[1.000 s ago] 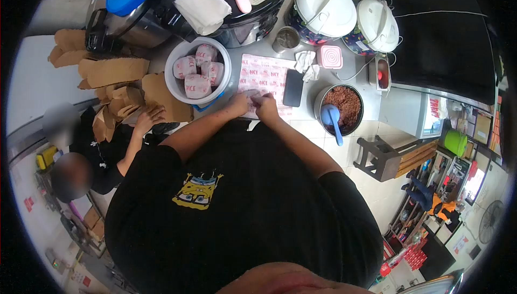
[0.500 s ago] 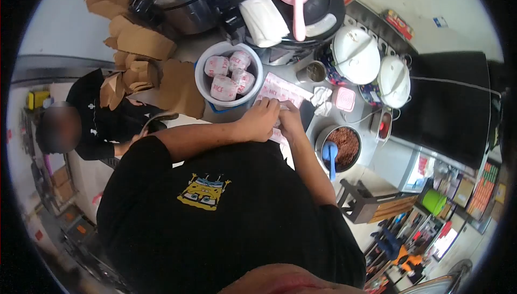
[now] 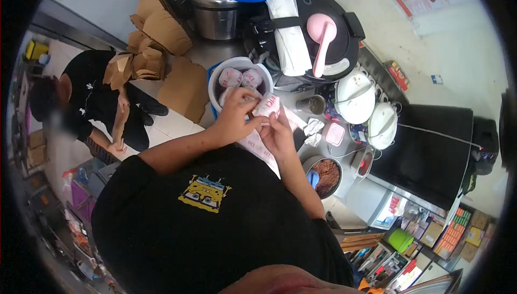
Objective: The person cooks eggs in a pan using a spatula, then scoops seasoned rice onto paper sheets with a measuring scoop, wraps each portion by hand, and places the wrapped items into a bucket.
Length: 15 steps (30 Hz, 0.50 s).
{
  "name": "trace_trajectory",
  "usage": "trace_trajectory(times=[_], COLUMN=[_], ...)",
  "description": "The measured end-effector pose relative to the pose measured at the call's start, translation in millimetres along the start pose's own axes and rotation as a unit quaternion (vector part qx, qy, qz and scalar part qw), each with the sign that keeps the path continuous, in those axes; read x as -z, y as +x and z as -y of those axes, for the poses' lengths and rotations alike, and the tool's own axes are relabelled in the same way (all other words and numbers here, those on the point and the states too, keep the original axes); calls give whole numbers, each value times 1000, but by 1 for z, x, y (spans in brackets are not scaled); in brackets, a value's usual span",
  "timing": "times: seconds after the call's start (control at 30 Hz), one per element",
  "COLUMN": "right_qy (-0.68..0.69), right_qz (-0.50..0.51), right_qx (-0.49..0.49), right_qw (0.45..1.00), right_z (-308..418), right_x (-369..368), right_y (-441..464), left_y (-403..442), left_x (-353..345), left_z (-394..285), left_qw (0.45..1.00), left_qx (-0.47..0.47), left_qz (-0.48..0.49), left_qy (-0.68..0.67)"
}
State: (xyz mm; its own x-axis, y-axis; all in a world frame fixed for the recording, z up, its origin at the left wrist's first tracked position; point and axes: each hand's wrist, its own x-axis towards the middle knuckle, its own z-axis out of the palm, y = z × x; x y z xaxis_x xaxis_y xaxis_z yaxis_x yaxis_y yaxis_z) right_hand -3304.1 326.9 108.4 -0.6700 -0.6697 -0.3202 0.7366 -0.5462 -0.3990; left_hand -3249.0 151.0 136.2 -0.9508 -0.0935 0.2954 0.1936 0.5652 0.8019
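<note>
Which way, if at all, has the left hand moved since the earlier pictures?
Yes: the left hand has moved from the printed paper toward the white bowl, and now overlaps its rim in view.

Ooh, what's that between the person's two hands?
A white wrapped packet with red print, as the head camera's view shows. The right hand holds it, with the left hand close against its other side.

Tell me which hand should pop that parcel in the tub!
Probably the left hand: it's at the parcel and close beside the tub, while the right hand is farther off.
</note>
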Motion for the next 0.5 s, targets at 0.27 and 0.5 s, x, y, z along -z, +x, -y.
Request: trace_trajectory(times=[0.27, 0.5], right_qy=[-372, -757], right_qz=[-105, -67], right_qx=[14, 52], right_qw=[922, 648], right_z=[-29, -44], right_x=[-24, -8], right_y=[121, 156], left_y=[21, 21], left_x=[45, 32], left_z=[50, 131], left_qw=[980, 967], left_qx=[-75, -100], left_qz=[19, 82], left_qy=[181, 218])
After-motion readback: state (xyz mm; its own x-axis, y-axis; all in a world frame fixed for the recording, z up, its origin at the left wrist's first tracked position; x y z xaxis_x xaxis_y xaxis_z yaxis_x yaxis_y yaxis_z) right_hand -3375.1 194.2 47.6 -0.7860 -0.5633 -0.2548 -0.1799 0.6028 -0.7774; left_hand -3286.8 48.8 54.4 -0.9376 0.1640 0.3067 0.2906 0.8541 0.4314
